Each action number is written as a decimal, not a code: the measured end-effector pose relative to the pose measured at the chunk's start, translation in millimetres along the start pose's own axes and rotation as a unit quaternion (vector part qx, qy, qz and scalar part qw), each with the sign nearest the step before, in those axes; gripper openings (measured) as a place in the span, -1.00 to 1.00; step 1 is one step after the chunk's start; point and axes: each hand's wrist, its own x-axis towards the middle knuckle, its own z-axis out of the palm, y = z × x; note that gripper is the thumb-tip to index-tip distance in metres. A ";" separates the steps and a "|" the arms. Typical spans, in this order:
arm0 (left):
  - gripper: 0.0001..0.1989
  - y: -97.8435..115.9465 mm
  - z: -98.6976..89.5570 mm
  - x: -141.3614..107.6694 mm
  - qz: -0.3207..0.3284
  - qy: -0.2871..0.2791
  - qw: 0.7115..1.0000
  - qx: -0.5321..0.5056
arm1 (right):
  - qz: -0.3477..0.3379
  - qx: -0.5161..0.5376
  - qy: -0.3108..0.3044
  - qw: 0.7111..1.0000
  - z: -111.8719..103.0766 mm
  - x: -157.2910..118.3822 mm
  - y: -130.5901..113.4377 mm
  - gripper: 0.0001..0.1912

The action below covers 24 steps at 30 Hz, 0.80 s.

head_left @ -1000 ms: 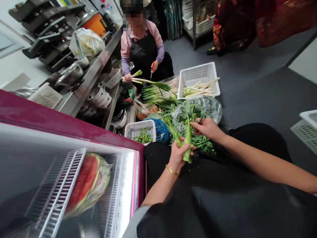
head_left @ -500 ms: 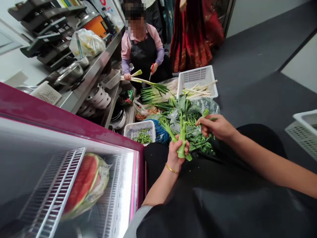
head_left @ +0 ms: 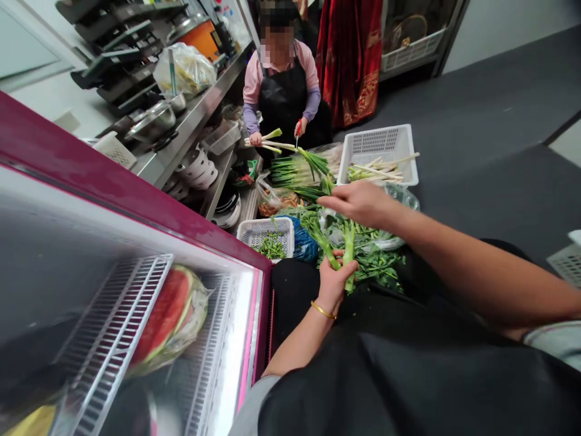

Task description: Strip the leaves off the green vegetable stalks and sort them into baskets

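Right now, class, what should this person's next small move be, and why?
Probably lower the right hand to the green stalks: the left hand grips them near their lower ends, which should steady them, while the right hand is away from them, above the loose greens.

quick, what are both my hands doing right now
Left hand: closed around green stalks.
Right hand: raised over the greens; whether it is open or holds anything cannot be told.
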 end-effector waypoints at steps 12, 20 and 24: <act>-0.54 11.0 15.9 0.1 -0.026 -0.082 0.994 -0.062 | 0.007 0.057 0.062 0.996 71.0 -103.9 55.7 -0.62; -0.53 28.3 25.0 -3.0 -0.059 -0.156 0.971 -0.174 | 0.181 0.600 0.054 0.777 87.3 -119.3 66.5 -0.49; -0.49 21.2 26.6 -5.4 -0.022 -0.139 0.987 -0.076 | 0.163 0.508 0.088 0.841 61.2 -87.5 69.2 -0.54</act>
